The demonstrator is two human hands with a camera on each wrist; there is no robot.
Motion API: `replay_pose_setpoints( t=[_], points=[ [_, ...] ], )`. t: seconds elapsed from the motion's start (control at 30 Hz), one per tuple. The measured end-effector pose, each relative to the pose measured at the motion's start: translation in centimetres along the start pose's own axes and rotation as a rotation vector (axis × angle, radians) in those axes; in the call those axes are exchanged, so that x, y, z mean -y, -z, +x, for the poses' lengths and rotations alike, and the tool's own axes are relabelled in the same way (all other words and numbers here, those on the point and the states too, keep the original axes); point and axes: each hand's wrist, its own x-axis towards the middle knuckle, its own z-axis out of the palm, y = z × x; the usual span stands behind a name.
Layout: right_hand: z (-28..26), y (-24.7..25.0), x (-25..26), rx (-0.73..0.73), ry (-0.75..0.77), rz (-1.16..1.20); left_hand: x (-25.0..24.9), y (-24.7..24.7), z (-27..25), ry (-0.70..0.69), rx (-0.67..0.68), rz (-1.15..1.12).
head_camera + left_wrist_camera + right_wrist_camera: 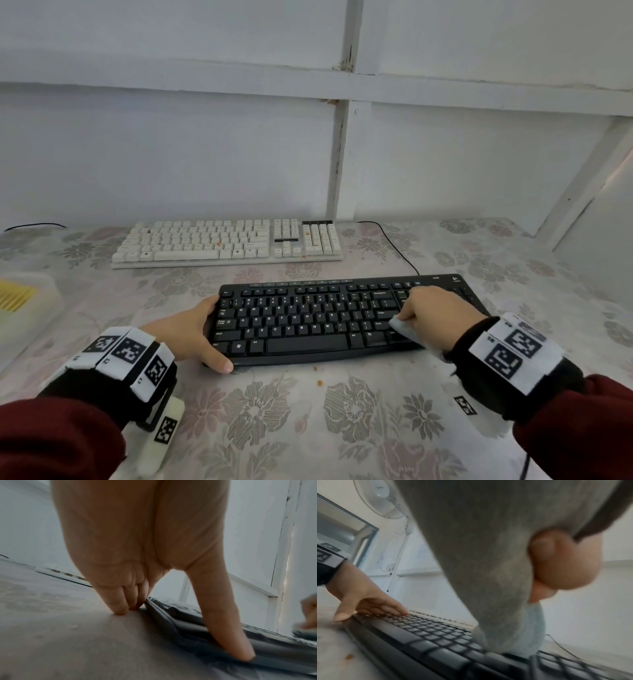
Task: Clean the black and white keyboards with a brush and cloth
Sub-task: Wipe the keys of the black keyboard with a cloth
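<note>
The black keyboard [308, 318] lies on the floral tablecloth [274, 428], close to me. My left hand [197, 330] steadies its left end: straight fingers rest at the left edge and the thumb lies along the front corner, as the right wrist view shows for this left hand [361, 595]. My right hand [435, 313] grips a pale grey cloth [404, 327] and presses it onto the keys right of the main block. In the right wrist view the cloth [479, 547] hangs from my curled fingers [565, 561] down to the keys. The white keyboard [226, 243], dotted with orange crumbs, lies behind, untouched.
A yellow ribbed object [15, 294] sits in a pale translucent box at the table's left edge. Orange crumbs [320, 382] lie in front of the black keyboard. A black cable [394, 246] runs back to the wall. A small printed tag [465, 405] lies at the right.
</note>
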Motion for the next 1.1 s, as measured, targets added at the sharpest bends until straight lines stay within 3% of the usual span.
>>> replay_pose_setpoints(
  t=[0.07, 0.2, 0.3, 0.6, 0.8, 1.1],
  points=[
    [0.3, 0.6, 1.0, 0.002, 0.034, 0.051, 0.0, 0.0, 0.1, -0.003, 0.005, -0.005],
    [0.6, 0.3, 6.8, 0.017, 0.241, 0.144, 0.1, 0.0, 0.1, -0.002, 0.004, -0.018],
    [1.2, -1.1, 9.1, 0.047, 0.261, 0.106, 0.0, -0.1, 0.1, -0.005, 0.002, -0.011],
    [-0.2, -1.2, 2.1, -0.032, 0.12, 0.055, 0.1, 0.1, 0.1, 0.006, 0.001, 0.025],
    [-0.3, 0.0, -2.4, -0.015, -0.057, -0.006, 0.2, 0.1, 0.2, 0.004, 0.006, 0.031],
    [-1.5, -1.2, -3.5, -0.067, 0.03, -0.056, 0.4, 0.1, 0.2, 0.017, -0.003, 0.011]
  ],
)
